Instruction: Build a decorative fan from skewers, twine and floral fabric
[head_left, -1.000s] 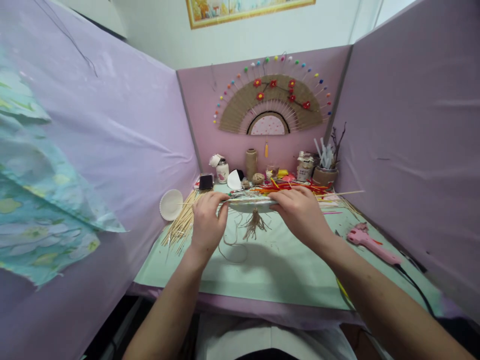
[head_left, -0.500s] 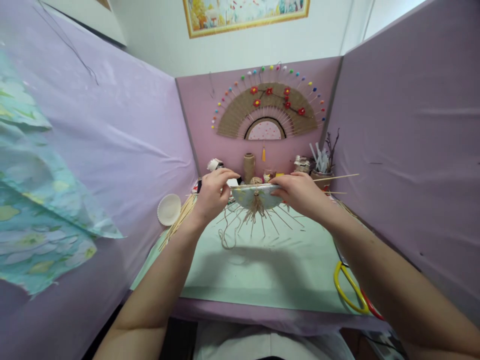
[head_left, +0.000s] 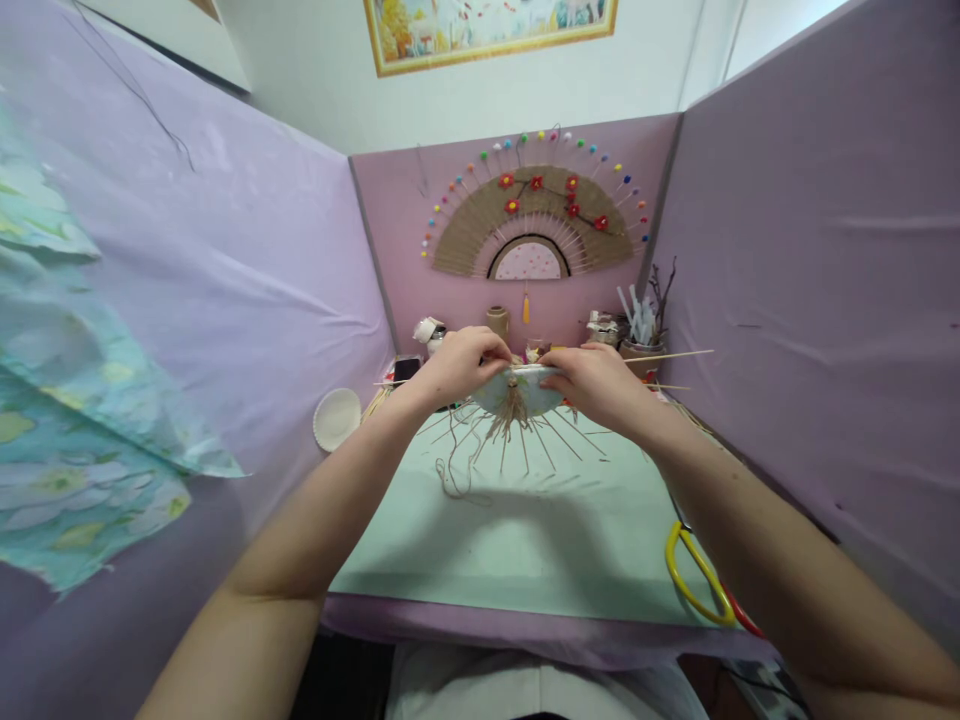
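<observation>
Pale blue-green floral half-disc (head_left: 535,399), thin wooden sticks (head_left: 525,452) radiating, tan string tassel (head_left: 513,406) centred, held above mint-green tabletop (head_left: 495,570). Right side pinched by right hand (head_left: 598,385); left hand (head_left: 466,366) curled at top edge, grip unclear.

l. hand (head_left: 466,365), bare. r. hand (head_left: 596,385), bare. l. arm (head_left: 352,480) & r. arm (head_left: 720,500), bare as far as seen; l. arm creased at elbow. garment (head_left: 480,680), lap, off-white, plain cloth, vert. seam nr. ctr., soft folds. dark patch (head_left: 544,716), btm. edge, mostly cut off, type unclear.
</observation>
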